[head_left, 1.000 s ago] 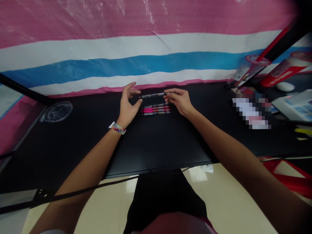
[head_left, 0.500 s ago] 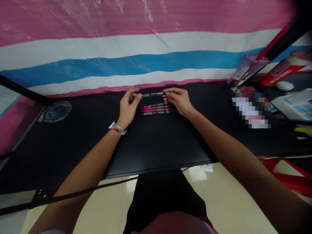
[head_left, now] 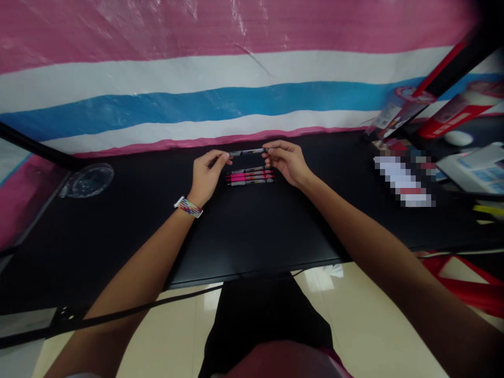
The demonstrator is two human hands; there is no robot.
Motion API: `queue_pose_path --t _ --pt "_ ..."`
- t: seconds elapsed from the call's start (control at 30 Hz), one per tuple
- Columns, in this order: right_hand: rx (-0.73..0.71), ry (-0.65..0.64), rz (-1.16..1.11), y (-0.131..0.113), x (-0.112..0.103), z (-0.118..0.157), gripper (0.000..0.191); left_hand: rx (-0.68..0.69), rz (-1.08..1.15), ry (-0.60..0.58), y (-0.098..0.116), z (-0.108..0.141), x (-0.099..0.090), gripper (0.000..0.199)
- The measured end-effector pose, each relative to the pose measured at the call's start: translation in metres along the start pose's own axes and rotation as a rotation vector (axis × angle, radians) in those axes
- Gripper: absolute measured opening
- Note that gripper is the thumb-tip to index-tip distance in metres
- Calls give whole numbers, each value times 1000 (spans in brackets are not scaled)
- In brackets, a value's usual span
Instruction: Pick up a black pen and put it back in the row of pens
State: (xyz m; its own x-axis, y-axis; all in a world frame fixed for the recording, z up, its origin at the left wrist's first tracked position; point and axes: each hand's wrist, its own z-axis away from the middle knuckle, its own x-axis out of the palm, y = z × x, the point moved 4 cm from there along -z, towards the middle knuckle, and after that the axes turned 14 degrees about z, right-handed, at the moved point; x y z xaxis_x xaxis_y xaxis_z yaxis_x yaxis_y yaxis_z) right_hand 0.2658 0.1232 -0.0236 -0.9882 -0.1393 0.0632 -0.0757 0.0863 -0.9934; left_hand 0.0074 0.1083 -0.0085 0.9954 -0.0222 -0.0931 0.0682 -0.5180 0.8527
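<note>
Held pen (head_left: 247, 152): one, slim, grey and dark, lying level between the two hands, just above the row of pens as seen from the head; at 2 o'clock from the middle of the left hand (head_left: 205, 176) and between 9 and 10 o'clock from the middle of the right hand (head_left: 289, 161).

Left hand: thumb and fingers closed in a pinch on the pen's left end; multicoloured wristband (head_left: 189, 207) at the wrist, at 7 o'clock.

Right hand: thumb and index finger pinched on the pen's right end, remaining fingers curled beneath.

Row of pens (head_left: 250, 177): several, grey and pink, side by side on the black desk (head_left: 252, 231); at 6 o'clock from the held pen, 3 o'clock from the left hand, 8 o'clock from the right. Exact count not clear.

Clear round plastic item (head_left: 88, 180): on the desk, well apart, at 9 o'clock from the left hand.

Clear cup with red rim (head_left: 397, 113): at 2 o'clock from the right hand. White rounded object (head_left: 459, 138): at 3 o'clock.

Changes: one second ago the left hand is spread open, off the pen; now it grips the end, its index finger lower than half a second ago. Right-hand pinch and row unchanged.
</note>
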Motion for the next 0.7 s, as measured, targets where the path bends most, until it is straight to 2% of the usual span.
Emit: queue_pose_path --t 0.1,0.2,0.37,0.53,0.7 --pt "100 -134 -124 -1 4 1 34 -5 17 17 2 1 1 40" --pt "144 -193 -186 -4 7 3 44 1 65 44 2 0 2 39" --pt "119 -164 -172 -6 7 3 38 12 164 84 2 -1 3 38" --pt "149 -109 -181 0 4 1 29 -9 129 86 2 1 5 35" --pt "108 -102 -167 -1 3 1 38 1 133 74 3 1 6 32"
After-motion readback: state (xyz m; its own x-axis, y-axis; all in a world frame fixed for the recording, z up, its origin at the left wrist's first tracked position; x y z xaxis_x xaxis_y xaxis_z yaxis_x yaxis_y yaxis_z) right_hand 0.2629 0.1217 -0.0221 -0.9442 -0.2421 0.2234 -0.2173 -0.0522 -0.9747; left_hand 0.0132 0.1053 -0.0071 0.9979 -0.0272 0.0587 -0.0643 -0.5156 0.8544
